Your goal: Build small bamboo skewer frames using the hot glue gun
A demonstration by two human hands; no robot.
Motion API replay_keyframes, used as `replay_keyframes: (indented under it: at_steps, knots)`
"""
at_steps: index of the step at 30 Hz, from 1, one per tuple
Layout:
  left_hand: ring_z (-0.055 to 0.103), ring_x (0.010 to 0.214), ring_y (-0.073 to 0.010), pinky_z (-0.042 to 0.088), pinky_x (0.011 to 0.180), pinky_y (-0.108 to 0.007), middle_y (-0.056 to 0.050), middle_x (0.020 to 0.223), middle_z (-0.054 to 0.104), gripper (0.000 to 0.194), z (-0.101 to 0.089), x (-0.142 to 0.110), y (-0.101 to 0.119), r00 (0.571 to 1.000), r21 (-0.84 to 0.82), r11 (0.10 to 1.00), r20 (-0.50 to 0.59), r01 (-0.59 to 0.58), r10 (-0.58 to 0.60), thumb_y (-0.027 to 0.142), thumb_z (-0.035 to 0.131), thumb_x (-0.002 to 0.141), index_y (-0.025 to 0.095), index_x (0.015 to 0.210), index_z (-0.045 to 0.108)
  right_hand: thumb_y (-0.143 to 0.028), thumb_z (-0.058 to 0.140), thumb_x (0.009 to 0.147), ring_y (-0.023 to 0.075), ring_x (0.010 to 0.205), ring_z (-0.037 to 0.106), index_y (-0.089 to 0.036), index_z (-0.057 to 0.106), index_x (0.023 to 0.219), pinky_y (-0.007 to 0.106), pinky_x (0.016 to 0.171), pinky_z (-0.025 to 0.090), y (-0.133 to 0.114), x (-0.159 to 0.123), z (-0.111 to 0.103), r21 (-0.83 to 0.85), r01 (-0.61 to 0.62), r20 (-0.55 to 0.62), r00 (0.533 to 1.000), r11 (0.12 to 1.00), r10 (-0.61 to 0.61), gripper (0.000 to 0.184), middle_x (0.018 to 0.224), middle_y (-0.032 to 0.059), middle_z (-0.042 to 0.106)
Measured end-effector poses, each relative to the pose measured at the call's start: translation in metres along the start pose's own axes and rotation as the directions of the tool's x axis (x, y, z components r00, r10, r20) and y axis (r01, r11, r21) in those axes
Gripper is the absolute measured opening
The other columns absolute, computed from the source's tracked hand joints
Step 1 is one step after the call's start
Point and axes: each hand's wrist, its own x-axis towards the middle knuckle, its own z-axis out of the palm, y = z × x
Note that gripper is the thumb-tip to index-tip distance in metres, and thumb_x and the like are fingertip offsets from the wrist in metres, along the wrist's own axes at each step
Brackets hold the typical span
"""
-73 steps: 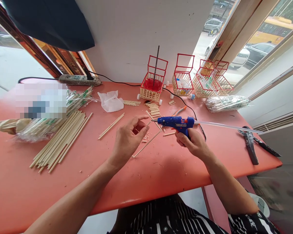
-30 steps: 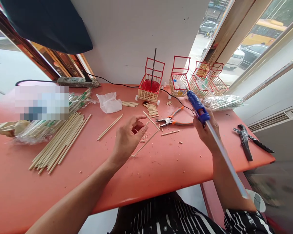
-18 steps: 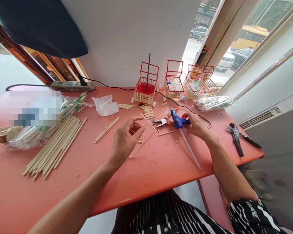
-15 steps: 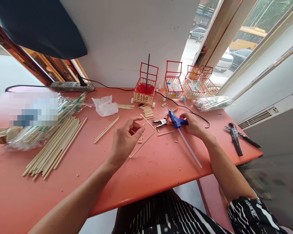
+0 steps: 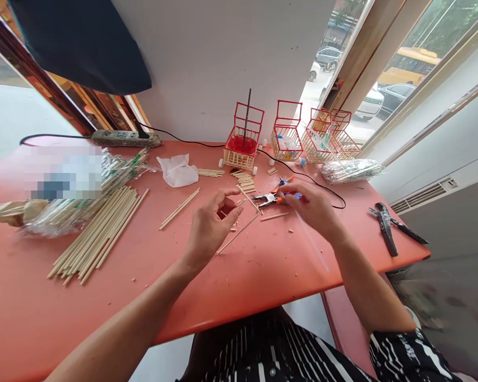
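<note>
My left hand (image 5: 213,220) pinches a small frame of thin wooden sticks (image 5: 249,200), holding it above the table; part of the frame is hidden behind the fingers. The visible sticks meet at a corner pointing right. To its right, my right hand (image 5: 313,209) hovers over a blue glue gun (image 5: 297,196), fingers apart and seemingly holding nothing. A clear glue stick (image 5: 314,244) trails from the gun towards the table's front edge. Pliers with orange handles (image 5: 267,199) lie beside the gun, and cut stick bits are scattered below the frame.
Long wooden sticks (image 5: 99,233) lie left, near plastic-wrapped bundles. Short cut sticks (image 5: 245,182) are behind my hands. Small stick-built carts (image 5: 241,156) with red trim line the wall. Black-handled pliers (image 5: 384,228) rest at right. A black cord (image 5: 318,172) crosses the back.
My right hand has moved left from the glue gun's handle end and now covers part of the gun. My left hand still holds the stick frame. The view has shifted slightly.
</note>
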Motion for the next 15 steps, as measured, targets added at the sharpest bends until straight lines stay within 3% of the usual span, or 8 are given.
replay_keyframes:
  at_steps: [3,6,10,15]
  knots:
    - [0.061,0.066,-0.0116,0.053,0.058,-0.021,0.002,0.077,0.065,0.034,0.000,0.000,0.001,1.000,0.002,1.000,0.004,0.006,-0.006,0.026,0.068,0.082,0.021,0.116,0.065,-0.029,0.066,0.089,0.0175,0.083,0.068,-0.021,0.072,0.104,0.029,0.076,0.050,-0.021,0.003,0.030,0.171,-0.022,0.122,0.993,0.985,0.001,0.018,0.100,0.0054,0.074]
    - [0.061,0.065,-0.0117,0.053,0.058,-0.021,0.002,0.077,0.065,0.034,-0.001,-0.001,0.003,1.000,0.007,1.000,0.009,0.011,-0.011,0.027,0.068,0.082,0.021,0.115,0.065,-0.029,0.070,0.087,0.0150,0.078,0.065,-0.020,0.071,0.098,0.026,0.071,0.048,-0.024,0.005,0.049,0.234,-0.032,0.153,0.988,0.972,-0.005,0.015,0.092,0.0032,0.074]
    - [0.063,0.067,-0.0129,0.054,0.059,-0.022,0.002,0.077,0.067,0.033,-0.001,-0.001,0.004,1.000,0.026,0.999,-0.002,0.031,-0.031,0.028,0.069,0.082,0.021,0.113,0.065,-0.026,0.067,0.089,0.0117,0.067,0.057,-0.018,0.068,0.085,0.024,0.064,0.043,-0.021,0.004,0.054,0.245,-0.053,0.144,0.989,0.968,0.018,0.008,0.075,-0.0002,0.068]
    - [0.067,0.072,-0.0158,0.056,0.060,-0.024,-0.001,0.081,0.070,0.022,0.000,-0.001,0.003,0.997,0.006,0.997,-0.005,0.083,-0.083,0.032,0.072,0.079,0.020,0.097,0.066,-0.023,0.066,0.089,0.0101,0.062,0.052,-0.018,0.067,0.082,0.024,0.061,0.040,-0.023,0.005,0.054,0.266,-0.056,0.127,0.992,0.962,0.022,0.008,0.072,-0.0016,0.066]
